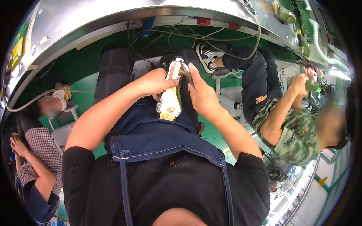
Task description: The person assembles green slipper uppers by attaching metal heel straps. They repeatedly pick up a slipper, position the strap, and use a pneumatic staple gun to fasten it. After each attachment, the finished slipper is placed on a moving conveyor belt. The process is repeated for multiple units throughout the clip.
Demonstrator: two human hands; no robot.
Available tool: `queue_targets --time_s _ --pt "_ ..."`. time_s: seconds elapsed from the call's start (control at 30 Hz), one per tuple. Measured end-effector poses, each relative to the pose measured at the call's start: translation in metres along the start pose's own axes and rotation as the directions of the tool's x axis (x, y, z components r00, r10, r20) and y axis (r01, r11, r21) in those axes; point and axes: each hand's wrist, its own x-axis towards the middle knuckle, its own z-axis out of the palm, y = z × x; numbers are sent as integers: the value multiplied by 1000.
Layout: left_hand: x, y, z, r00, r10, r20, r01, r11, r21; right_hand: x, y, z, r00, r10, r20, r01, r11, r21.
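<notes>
Over my lap I hold a long, pale shoe upper (169, 102), cream-white and glossy, with a reddish stripe near its far end and an olive edge along its right side. My left hand (161, 81) is closed round its left side, the thumb lying across the top. At the far right of the upper, my right hand (201, 92) grips a thin, dark, flat piece (186, 74) between thumb and fingers. Whether that piece is a tool or part of the upper I cannot tell. My right fingertips are partly hidden.
A metal workbench (102, 17) curves across the far side, with loose cables (181, 34) beneath it. Another shoe piece (283, 14) lies on it at the right. One co-worker (290, 128) sits right, handling an olive piece (312, 85); another (41, 162) sits left. A fan (281, 175) stands behind right.
</notes>
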Motion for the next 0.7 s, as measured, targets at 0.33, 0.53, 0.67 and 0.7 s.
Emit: queue_targets --time_s 0.33,0.53,0.67,0.7 --pt "-10 -6 -6 995 64 80 -64 998 -6 -14 -4 14 991 113 69 -114 993 7" --pt "-24 -17 14 932 276 -234 -266 961 72 7 -32 -19 961 268 73 -276 954 118" --pt "-30 -33 37 842 341 -418 -303 940 157 31 -37 -58 850 369 375 -428 900 84" --pt "-31 -36 38 834 353 -424 -309 936 169 36 -38 -66 825 340 451 -415 907 76"
